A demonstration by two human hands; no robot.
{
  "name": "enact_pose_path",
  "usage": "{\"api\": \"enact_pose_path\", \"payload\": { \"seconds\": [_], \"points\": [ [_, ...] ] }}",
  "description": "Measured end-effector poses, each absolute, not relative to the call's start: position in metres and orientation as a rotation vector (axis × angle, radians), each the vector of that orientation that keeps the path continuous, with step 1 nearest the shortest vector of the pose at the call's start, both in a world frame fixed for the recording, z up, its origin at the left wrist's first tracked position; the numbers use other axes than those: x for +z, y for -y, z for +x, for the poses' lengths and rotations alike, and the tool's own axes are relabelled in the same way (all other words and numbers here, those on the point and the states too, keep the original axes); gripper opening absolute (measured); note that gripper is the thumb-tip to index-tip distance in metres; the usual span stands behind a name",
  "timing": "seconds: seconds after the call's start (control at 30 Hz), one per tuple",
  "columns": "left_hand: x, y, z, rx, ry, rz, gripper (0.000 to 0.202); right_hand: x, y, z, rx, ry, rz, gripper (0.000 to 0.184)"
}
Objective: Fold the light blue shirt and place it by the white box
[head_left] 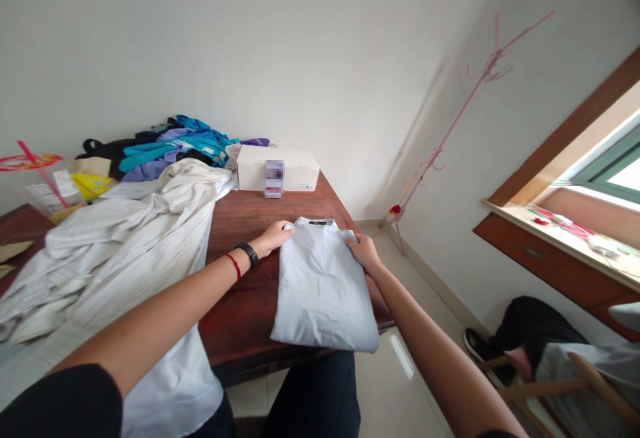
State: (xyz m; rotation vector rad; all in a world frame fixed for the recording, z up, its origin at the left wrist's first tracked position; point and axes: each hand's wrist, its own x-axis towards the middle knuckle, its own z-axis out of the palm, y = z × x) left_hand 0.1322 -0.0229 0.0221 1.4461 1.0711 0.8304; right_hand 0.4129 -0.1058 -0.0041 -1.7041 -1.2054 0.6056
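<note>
A folded light grey-blue shirt [325, 285] lies on the dark wooden table [240, 218], its collar and dark label facing the far side and its lower edge at the table's near edge. At the shirt's upper left corner, my left hand [273, 237] pinches the fabric between thumb and fingers. My right hand [364, 251] grips the opposite upper corner, fingers closed over the cloth. A black band and a red cord circle my left wrist.
Left of the shirt, a heap of pale striped clothing [135, 238] hangs over the table's front. Behind it are blue and dark clothes [175, 145], a plastic cup [50, 188] with a straw and a white box [295, 168]. A pink coat rack [450, 125] and a seated person [530, 331] are at right.
</note>
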Motion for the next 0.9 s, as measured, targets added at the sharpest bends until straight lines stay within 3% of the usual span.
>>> {"api": "enact_pose_path", "payload": {
  "seconds": [0.1, 0.27, 0.33, 0.57, 0.9],
  "points": [
    [0.014, 0.020, 0.129, 0.936, -1.124, 1.525, 0.045, -0.015, 0.106, 0.417, 0.530, 1.222, -1.719, 0.032],
    [0.016, 0.028, 0.123, 0.955, -1.123, 1.598, 0.087, -0.013, 0.103, 0.421, 0.528, 1.241, -1.673, 0.037],
    [0.021, 0.033, 0.122, 0.931, -1.041, 1.639, 0.092, -0.009, 0.100, 0.418, 0.540, 1.227, -1.633, 0.039],
    [0.038, 0.029, 0.139, 0.954, -0.836, 1.227, 0.077, -0.001, 0.092, 0.406, 0.737, 1.105, -1.481, 0.052],
    [0.007, 0.023, 0.162, 0.928, -0.893, 1.222, 0.044, -0.012, 0.085, 0.397, 0.882, 1.006, -1.557, 0.033]
  ]
}}
